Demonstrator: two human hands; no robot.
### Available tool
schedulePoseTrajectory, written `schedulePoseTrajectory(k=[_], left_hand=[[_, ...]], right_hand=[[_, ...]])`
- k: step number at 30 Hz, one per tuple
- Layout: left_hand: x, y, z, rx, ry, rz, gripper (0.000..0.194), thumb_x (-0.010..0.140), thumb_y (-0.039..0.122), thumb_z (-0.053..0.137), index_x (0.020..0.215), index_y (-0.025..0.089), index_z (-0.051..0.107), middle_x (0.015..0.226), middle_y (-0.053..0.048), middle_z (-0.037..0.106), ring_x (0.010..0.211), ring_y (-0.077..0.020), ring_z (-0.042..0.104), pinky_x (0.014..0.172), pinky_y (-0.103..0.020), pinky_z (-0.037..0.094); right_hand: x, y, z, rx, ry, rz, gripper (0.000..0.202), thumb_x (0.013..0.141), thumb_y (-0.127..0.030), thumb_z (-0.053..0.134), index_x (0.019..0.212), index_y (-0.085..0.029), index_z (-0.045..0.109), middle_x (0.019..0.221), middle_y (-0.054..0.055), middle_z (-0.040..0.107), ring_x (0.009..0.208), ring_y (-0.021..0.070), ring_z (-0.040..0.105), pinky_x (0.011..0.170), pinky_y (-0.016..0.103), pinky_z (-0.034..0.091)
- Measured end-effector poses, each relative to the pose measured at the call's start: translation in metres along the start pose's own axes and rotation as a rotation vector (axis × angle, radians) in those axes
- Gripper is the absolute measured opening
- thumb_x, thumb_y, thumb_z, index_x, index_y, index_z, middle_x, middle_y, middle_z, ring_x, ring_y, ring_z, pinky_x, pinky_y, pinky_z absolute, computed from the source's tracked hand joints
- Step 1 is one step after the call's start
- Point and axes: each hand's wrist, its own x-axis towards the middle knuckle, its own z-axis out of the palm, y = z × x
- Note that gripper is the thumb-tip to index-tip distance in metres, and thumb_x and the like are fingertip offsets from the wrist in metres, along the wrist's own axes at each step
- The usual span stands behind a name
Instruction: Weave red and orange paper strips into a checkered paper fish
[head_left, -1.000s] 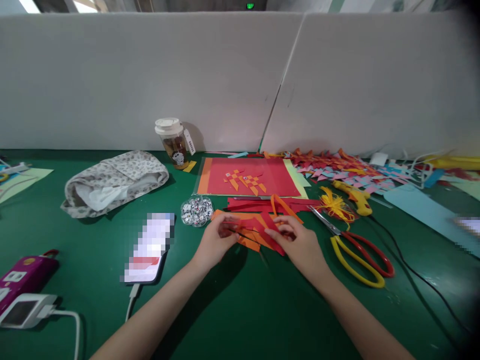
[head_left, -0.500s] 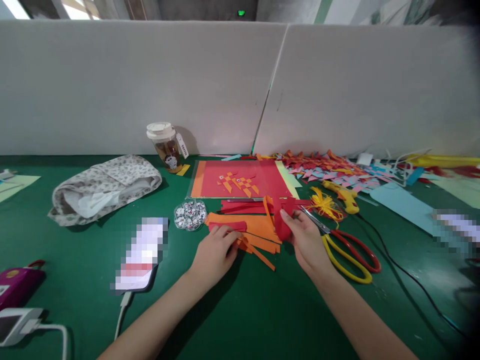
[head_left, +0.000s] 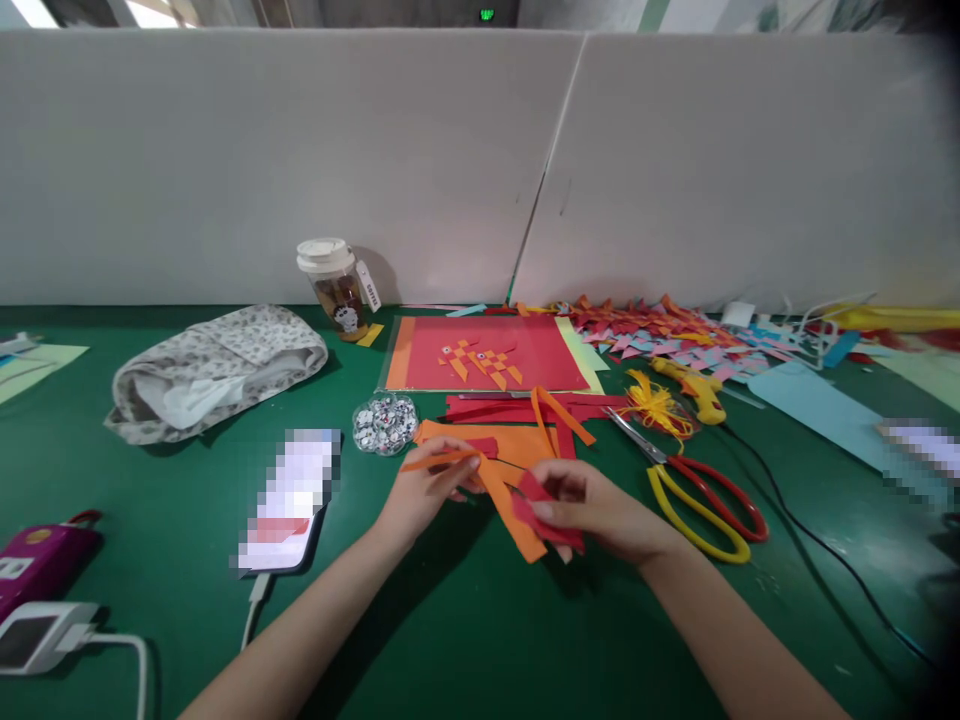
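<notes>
My left hand (head_left: 426,492) pinches a folded orange paper strip (head_left: 506,505) near its bend. One narrow end points left across the fingers and the wider end slants down toward my other hand. In my right hand (head_left: 600,508), closed fingers and thumb grip a red paper piece (head_left: 561,514), which meets or overlaps the orange end. Behind the hands lie orange paper strips (head_left: 525,440) and red paper strips (head_left: 465,408). A bent orange strip (head_left: 562,412) rests on them. Beyond is a red sheet (head_left: 540,350) bearing two woven orange paper fish (head_left: 491,365).
Scissors (head_left: 697,495) lie right of my hands, near yellow string (head_left: 652,405) and a yellow glue gun (head_left: 697,395) with its cord. Googly eyes (head_left: 385,424), a phone (head_left: 289,500), a lidded cup (head_left: 334,290) and a patterned cloth (head_left: 217,375) are leftward. A pale partition (head_left: 300,150) stands behind.
My left hand has lifted an orange strip from the pile. My right hand has come down and closer to it with the red paper. The bent orange strip now lies apart from my hand.
</notes>
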Motion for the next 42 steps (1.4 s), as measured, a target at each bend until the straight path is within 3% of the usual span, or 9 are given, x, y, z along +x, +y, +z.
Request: schedulePoseTrajectory(k=[7, 14, 18, 21, 27, 31, 34, 39, 42], left_hand=[[-0.005, -0.008, 0.002, 0.125, -0.106, 0.179, 0.011, 0.075, 0.026, 0.061, 0.081, 0.018, 0.056, 0.074, 0.000, 0.059, 0.064, -0.0118, 0.057, 0.055, -0.021, 0.047], [-0.004, -0.003, 0.003, -0.008, -0.117, -0.058, 0.025, 0.073, 0.037, 0.066, 0.083, 0.017, 0.056, 0.073, 0.000, 0.057, 0.068, -0.0135, 0.059, 0.054, -0.022, 0.051], [-0.006, 0.000, 0.008, -0.109, -0.161, -0.172, 0.036, 0.063, 0.029, 0.076, 0.091, 0.015, 0.057, 0.080, -0.003, 0.062, 0.071, -0.0133, 0.061, 0.058, -0.023, 0.052], [-0.006, -0.002, 0.009, -0.148, -0.161, -0.140, 0.032, 0.062, 0.025, 0.077, 0.086, 0.014, 0.057, 0.078, -0.002, 0.062, 0.068, -0.0114, 0.060, 0.060, -0.023, 0.052], [-0.004, 0.000, 0.003, -0.153, -0.127, -0.092, 0.021, 0.069, 0.023, 0.069, 0.085, 0.016, 0.056, 0.067, 0.002, 0.060, 0.060, -0.0099, 0.061, 0.055, -0.020, 0.050], [-0.004, 0.004, 0.002, -0.136, -0.087, -0.089, 0.021, 0.071, 0.018, 0.064, 0.090, 0.018, 0.056, 0.069, 0.002, 0.061, 0.066, -0.0129, 0.065, 0.056, -0.021, 0.050], [-0.004, 0.006, 0.001, -0.127, -0.071, -0.105, 0.015, 0.074, 0.020, 0.060, 0.089, 0.018, 0.056, 0.070, 0.001, 0.062, 0.067, -0.0140, 0.065, 0.056, -0.022, 0.050], [-0.004, 0.005, 0.002, -0.172, -0.082, -0.138, 0.015, 0.079, 0.026, 0.054, 0.092, 0.019, 0.058, 0.079, -0.002, 0.067, 0.064, -0.0152, 0.065, 0.054, -0.024, 0.048], [-0.004, 0.002, 0.004, -0.117, -0.077, -0.104, 0.016, 0.077, 0.030, 0.059, 0.088, 0.018, 0.059, 0.072, 0.000, 0.065, 0.053, -0.0112, 0.059, 0.048, -0.020, 0.043]], right_hand=[[0.009, 0.003, 0.001, -0.213, 0.106, 0.138, 0.033, 0.072, -0.044, 0.067, 0.079, -0.017, 0.050, 0.057, -0.004, 0.061, 0.033, 0.0035, 0.048, 0.028, 0.012, 0.021], [0.010, 0.008, -0.004, -0.317, 0.190, 0.107, 0.035, 0.070, -0.045, 0.069, 0.072, -0.018, 0.047, 0.052, -0.004, 0.060, 0.033, 0.0050, 0.047, 0.034, 0.015, 0.031], [0.011, 0.007, -0.002, -0.291, 0.217, 0.102, 0.034, 0.071, -0.046, 0.067, 0.073, -0.018, 0.048, 0.052, -0.005, 0.059, 0.033, 0.0043, 0.047, 0.032, 0.014, 0.026], [0.013, 0.005, -0.001, -0.236, 0.251, 0.088, 0.032, 0.073, -0.046, 0.065, 0.074, -0.017, 0.052, 0.055, -0.005, 0.058, 0.035, 0.0041, 0.048, 0.031, 0.013, 0.024], [0.011, -0.001, -0.004, 0.050, 0.427, -0.013, 0.030, 0.078, -0.050, 0.057, 0.083, -0.020, 0.056, 0.092, 0.003, 0.064, 0.054, 0.0078, 0.057, 0.037, 0.016, 0.037], [0.007, -0.004, -0.007, 0.097, 0.358, -0.038, 0.041, 0.069, -0.043, 0.070, 0.102, -0.023, 0.056, 0.102, 0.005, 0.060, 0.075, 0.0145, 0.062, 0.054, 0.023, 0.050], [0.007, -0.001, -0.008, -0.001, 0.342, -0.033, 0.055, 0.060, -0.030, 0.078, 0.109, -0.022, 0.053, 0.103, 0.006, 0.061, 0.082, 0.0177, 0.062, 0.062, 0.027, 0.052], [0.011, 0.007, -0.012, -0.129, 0.347, -0.053, 0.037, 0.066, -0.030, 0.074, 0.097, -0.018, 0.057, 0.088, 0.004, 0.065, 0.076, 0.0152, 0.062, 0.061, 0.026, 0.049], [0.011, 0.009, -0.009, -0.130, 0.315, -0.042, 0.036, 0.066, -0.028, 0.074, 0.096, -0.017, 0.056, 0.087, 0.004, 0.065, 0.077, 0.0147, 0.062, 0.063, 0.027, 0.050]])
